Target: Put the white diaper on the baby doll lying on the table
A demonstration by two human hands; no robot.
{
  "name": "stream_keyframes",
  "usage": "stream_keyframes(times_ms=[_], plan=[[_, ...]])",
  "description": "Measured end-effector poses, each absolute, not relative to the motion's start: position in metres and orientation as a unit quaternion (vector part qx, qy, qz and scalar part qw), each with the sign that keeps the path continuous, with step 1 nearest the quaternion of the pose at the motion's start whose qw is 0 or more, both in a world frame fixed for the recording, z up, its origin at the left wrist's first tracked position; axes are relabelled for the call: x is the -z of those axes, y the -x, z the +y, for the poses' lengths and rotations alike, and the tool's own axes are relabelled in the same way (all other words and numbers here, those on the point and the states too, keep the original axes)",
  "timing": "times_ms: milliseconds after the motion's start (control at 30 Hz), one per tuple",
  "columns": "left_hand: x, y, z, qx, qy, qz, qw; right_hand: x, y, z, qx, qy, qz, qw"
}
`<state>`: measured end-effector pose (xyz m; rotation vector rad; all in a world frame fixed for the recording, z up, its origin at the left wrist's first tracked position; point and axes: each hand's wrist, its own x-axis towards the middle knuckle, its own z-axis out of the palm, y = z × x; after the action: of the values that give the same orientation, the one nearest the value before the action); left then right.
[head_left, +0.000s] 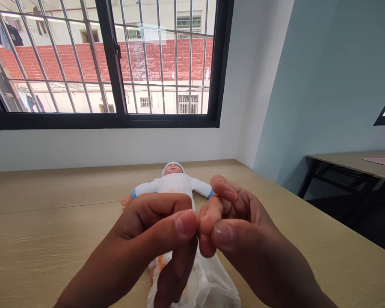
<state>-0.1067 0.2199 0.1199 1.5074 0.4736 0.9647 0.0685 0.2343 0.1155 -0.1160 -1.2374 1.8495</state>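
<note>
A baby doll (173, 183) in a white top with blue cuffs and a light cap lies on its back on the wooden table (51, 239). Both hands are raised in front of its body, fingertips meeting. My left hand (160, 231) has thumb and index finger pinched together; anything between them is too small to make out. My right hand (234, 226) is curled with its fingertips pressed close beside the left ones, its hold also unclear. Below them, white, thin, crumpled material (211, 278) covers the doll's lower part, with an orange mark near its left side.
Behind the table are a white wall (115, 147) and a barred window with a black frame (167, 121). At the right, past the table's edge, stands another table (349, 160) with dark legs and a pink item (383, 161) on top.
</note>
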Motion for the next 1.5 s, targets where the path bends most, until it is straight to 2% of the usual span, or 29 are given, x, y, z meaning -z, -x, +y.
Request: stream_keyframes(times_ms=[267,533,900,1033,1267,1367,1500], plan=[[-0.121,0.108,0.224,-0.414,-0.635,0.192,0.624,-0.115,-0.072,0.234,-0.722,0.08,-0.527,0.441],[-0.118,0.108,0.224,-0.395,-0.608,0.157,0.671,-0.122,-0.072,0.232,-0.742,0.059,-0.533,0.402],[-0.115,0.103,0.229,-0.399,-0.625,0.108,0.662,-0.12,-0.07,0.237,-0.768,0.016,-0.52,0.374],[-0.112,0.098,0.225,-0.467,-0.59,0.118,0.648,-0.119,-0.069,0.236,-0.768,0.011,-0.524,0.368],[-0.114,0.103,0.226,-0.424,-0.593,0.103,0.676,-0.118,-0.071,0.236,-0.763,0.002,-0.529,0.372],[-0.118,0.108,0.226,-0.417,-0.627,0.136,0.643,-0.116,-0.072,0.237,-0.755,-0.011,-0.532,0.382],[-0.122,0.113,0.226,-0.476,-0.668,0.216,0.529,-0.116,-0.07,0.237,-0.712,-0.022,-0.535,0.454]])
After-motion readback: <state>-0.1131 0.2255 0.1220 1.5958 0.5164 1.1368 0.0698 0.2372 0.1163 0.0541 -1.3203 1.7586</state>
